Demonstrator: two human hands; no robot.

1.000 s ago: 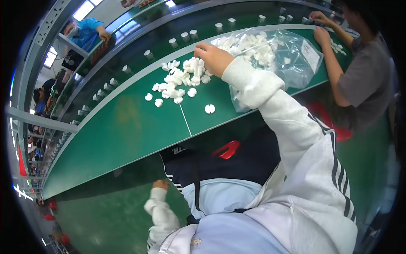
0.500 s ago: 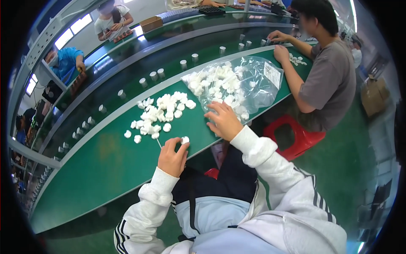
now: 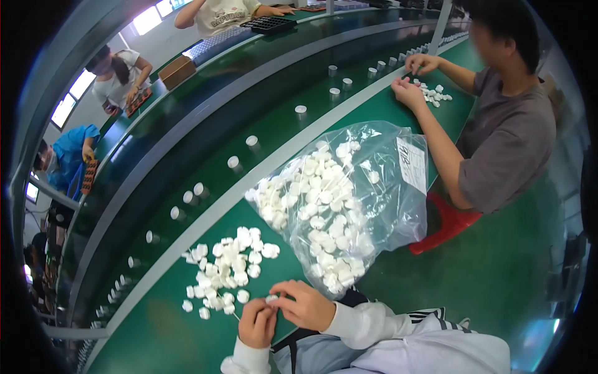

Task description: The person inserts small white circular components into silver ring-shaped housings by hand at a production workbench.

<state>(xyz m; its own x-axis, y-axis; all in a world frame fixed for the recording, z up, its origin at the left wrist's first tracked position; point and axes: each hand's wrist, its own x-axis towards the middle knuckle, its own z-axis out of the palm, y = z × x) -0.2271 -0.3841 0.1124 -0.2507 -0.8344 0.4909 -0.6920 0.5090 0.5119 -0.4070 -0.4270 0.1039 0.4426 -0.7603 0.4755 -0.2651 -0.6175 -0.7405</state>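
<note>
My left hand (image 3: 256, 323) is closed, its thumb and fingertips pinching a small white lobed piece (image 3: 271, 300). From the right, my right hand (image 3: 306, 305) meets it, with its fingertips closed on the same piece. Just beyond my left hand a loose pile of similar white pieces (image 3: 229, 265) lies on the green work surface (image 3: 168, 333). A thin white stick pokes out of the pile's near side. To the right of the pile, a clear plastic bag (image 3: 392, 209) holds many more white pieces and carries a white label.
Behind a grey rail (image 3: 205, 219), small silver-topped cylinders (image 3: 233, 163) stand in a line on the dark green conveyor (image 3: 205, 143). A co-worker (image 3: 511, 137) sits at right by another white pile (image 3: 434, 93) and a red stool (image 3: 445, 224). Other people work across the line.
My right hand has left the bag's near edge and come to my left hand, closing on the white piece. The whole view has shifted, bringing the bag closer.
</note>
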